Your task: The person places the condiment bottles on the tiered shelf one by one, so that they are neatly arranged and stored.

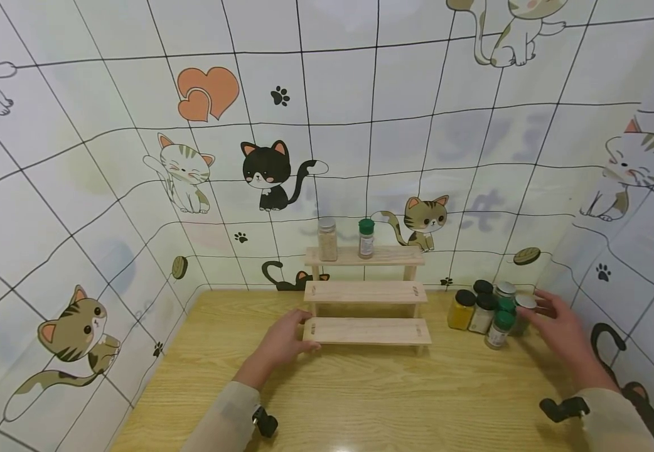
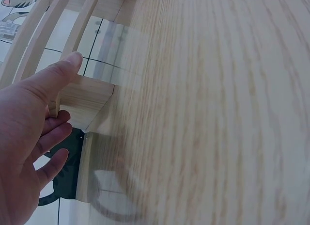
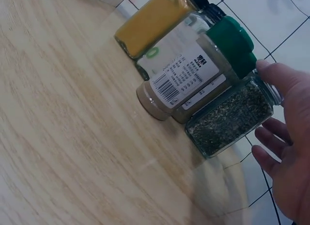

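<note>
A three-tier wooden rack (image 1: 366, 331) stands against the back wall. My left hand (image 1: 285, 339) grips the left end of its lowest shelf, and in the left wrist view the thumb (image 2: 72, 62) lies along the shelf with the fingers curled round the end. At the right, my right hand (image 1: 558, 329) has its thumb and fingers round the lid of a glass jar of dried herbs (image 3: 230, 118). Beside that jar are a green-capped spice bottle (image 3: 186, 79) and a jar of yellow powder (image 1: 461, 312). Part of the right hand's grip is hidden behind the lid.
On the rack's top shelf stand a silver-lidded jar (image 1: 327, 242) and a green-capped bottle (image 1: 366, 240). More spice jars, with black (image 1: 482, 287) and silver lids (image 1: 505, 289), crowd the group at right. Cat-printed walls enclose the wood-grain table (image 1: 361, 402).
</note>
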{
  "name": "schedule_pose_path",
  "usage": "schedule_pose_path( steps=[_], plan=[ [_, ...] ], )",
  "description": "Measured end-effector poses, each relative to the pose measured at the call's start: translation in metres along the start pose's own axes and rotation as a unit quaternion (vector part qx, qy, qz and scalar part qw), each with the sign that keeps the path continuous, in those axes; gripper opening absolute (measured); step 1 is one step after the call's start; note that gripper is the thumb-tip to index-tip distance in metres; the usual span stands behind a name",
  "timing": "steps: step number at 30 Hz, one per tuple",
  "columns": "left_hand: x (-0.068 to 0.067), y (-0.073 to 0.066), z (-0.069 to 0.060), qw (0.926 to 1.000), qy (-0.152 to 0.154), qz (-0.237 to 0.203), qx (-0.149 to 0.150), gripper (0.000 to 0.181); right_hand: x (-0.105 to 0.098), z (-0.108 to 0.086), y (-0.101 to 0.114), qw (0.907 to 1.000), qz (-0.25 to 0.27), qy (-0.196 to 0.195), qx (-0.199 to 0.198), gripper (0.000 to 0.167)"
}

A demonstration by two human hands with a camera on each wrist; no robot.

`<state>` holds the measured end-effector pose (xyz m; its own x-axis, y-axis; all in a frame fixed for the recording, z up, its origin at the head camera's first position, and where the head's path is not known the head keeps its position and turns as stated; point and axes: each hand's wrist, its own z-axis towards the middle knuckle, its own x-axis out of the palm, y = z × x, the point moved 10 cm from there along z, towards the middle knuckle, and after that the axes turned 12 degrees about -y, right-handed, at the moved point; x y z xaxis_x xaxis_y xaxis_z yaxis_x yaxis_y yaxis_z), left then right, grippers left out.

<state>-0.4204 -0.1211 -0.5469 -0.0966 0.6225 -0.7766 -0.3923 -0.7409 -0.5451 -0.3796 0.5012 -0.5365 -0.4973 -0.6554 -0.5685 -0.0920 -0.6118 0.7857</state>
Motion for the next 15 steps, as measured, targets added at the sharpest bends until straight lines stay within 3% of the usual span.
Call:
schedule_pose_path(
  steps=[9,15],
  plan=[
    [-0.002,-0.002,-0.001,0.9999,0.002,0.008,0.006,0.077,0.013,-0.001,-0.001,0.9994,0.008,0.019,-0.027,0.088],
    [-0.002,-0.003,-0.001,0.9999,0.000,0.009,0.009,0.077,0.015,-0.002,-0.002,0.9986,0.022,-0.003,-0.048,0.076]
  ],
)
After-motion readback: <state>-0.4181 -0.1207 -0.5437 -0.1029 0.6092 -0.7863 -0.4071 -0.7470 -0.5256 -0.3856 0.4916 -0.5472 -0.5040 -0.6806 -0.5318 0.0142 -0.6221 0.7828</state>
